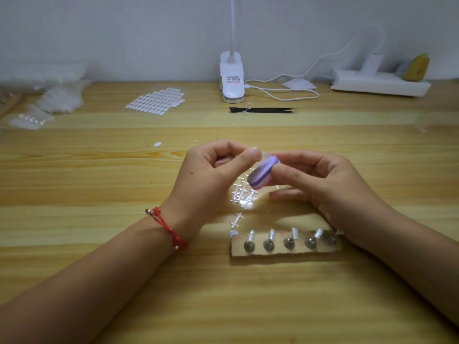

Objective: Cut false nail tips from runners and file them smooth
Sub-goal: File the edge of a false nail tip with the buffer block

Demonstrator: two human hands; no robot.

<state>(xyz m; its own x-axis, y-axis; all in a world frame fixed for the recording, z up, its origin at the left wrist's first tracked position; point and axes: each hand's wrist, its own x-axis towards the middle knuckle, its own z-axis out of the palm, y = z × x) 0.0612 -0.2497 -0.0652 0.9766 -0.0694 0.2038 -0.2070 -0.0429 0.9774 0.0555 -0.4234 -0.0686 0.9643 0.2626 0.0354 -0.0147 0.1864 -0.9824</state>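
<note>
My right hand (pixel 320 180) holds a small purple and pink file block (pixel 263 173) between thumb and fingers above the table's middle. My left hand (pixel 213 175) is raised beside it, thumb and forefinger pinched together at the block's upper end; a clear nail tip there is too small to make out. Under both hands lies a pile of clear empty runners (pixel 242 196), with one more runner piece (pixel 237 219) nearer me. A sheet of finished nail tips (pixel 156 101) lies in rows at the back left.
A cardboard strip (pixel 285 250) with several metal studs lies in front of my right wrist. Black tweezers or cutters (pixel 263 110), a white clip lamp (pixel 232 78) with its cable and a power strip (pixel 380 83) stand at the back. Bags of nail tips (pixel 47 100) are piled far left.
</note>
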